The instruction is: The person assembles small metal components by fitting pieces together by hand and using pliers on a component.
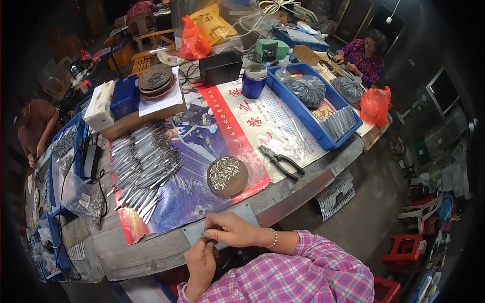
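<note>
My left hand (200,263) and my right hand (233,230) meet at the table's near edge, fingers pinched close together. What they hold, if anything, is hidden by the fingers. Under and behind them lies a flat grey metal plate (246,214). Just beyond it, a round dark dish (239,183) holds many small silvery metal pieces. A big heap of thin metal rods (146,161) spreads over the poster to the left. To the right of the dish lie black-handled pliers (281,162), jaws pointing away from me.
A blue tray (323,135) with bagged parts and metal strips stands right, beside a blue jar (253,83). Behind the rods is a cardboard box (119,132) bearing stacked round dishes (157,81). Co-workers sit at far right (365,55) and left (39,118). Red stools (404,248) stand lower right.
</note>
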{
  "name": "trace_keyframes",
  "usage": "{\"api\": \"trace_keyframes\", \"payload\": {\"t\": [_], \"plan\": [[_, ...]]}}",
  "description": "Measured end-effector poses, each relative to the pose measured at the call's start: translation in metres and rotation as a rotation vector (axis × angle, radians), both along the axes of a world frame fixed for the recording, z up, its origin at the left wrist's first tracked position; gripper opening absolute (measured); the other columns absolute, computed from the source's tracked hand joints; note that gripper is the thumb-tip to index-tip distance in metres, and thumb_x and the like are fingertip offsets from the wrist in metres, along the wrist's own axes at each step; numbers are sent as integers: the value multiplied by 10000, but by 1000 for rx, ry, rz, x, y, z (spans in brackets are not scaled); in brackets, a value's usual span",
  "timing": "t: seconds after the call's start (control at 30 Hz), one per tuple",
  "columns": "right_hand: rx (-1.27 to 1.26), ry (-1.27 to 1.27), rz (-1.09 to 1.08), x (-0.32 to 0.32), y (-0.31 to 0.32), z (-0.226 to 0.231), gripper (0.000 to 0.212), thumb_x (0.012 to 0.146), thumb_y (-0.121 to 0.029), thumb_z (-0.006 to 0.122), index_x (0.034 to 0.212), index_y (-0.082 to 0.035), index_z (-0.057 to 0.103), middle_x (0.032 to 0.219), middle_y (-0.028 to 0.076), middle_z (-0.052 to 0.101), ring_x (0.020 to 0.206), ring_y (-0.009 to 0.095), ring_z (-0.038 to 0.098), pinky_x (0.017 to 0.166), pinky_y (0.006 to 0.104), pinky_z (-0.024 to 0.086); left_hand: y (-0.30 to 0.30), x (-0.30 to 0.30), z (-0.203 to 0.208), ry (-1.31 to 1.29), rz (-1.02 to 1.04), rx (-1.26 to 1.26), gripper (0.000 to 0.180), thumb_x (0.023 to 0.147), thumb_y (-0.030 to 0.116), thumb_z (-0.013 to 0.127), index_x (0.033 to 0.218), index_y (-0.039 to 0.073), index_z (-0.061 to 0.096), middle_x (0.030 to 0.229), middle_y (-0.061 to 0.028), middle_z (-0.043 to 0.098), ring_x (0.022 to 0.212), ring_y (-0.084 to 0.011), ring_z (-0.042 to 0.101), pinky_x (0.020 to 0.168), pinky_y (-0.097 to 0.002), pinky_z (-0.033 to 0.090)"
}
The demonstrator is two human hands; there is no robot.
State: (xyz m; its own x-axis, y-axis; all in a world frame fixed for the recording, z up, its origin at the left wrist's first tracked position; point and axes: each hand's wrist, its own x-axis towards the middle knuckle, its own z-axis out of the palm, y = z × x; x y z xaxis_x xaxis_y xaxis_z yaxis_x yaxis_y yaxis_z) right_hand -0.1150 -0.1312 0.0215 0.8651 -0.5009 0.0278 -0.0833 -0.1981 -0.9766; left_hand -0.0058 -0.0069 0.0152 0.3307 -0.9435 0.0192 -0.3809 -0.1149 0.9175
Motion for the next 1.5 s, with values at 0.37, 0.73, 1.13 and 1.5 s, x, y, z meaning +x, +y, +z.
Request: {"api": "trace_keyframes", "payload": {"t": [0.37, 0.73, 1.13, 1.5], "plan": [[760, -302, 350, -8, -6, -7, 202, 837, -201, 643, 868, -23, 552, 749, -10, 533, 627, 48, 461, 552, 197, 381, 10, 14, -11, 1627, -514, 189, 309, 882, 316, 539, 815, 15, 526, 590, -54, 449, 471, -164, 428, 450, -279, 361], [-18, -31, -70, 0, 9, -2, 156, 890, -149, 550, 833, -8, 516, 733, 30, 559, 678, 88, 516, 597, 253, 424, 3, 2, -1, 107, 20, 55, 201, 902, 148, 517, 770, -1, 541, 545, -77, 530, 473, -190, 536, 447, -329, 405], [496, -169, 297, -6, -16, 1, 117, 865, -104, 581, 909, 2, 558, 788, 18, 565, 708, 90, 547, 642, 240, 459, 13, 15, -1, 1279, -270, 211, 251, 944, 247, 463, 925, 4, 528, 658, -20, 473, 556, -125, 478, 524, -248, 408], [473, -214, -42, -16, -22, -9, 43, 806, -9, 566, 825, 25, 548, 705, 84, 584, 581, 170, 588, 539, 273, 487, 13, 7, -15, 990, -191, -6, 270, 958, 246, 429, 882, 18, 551, 580, 7, 490, 505, -65, 478, 493, -203, 400]]}}
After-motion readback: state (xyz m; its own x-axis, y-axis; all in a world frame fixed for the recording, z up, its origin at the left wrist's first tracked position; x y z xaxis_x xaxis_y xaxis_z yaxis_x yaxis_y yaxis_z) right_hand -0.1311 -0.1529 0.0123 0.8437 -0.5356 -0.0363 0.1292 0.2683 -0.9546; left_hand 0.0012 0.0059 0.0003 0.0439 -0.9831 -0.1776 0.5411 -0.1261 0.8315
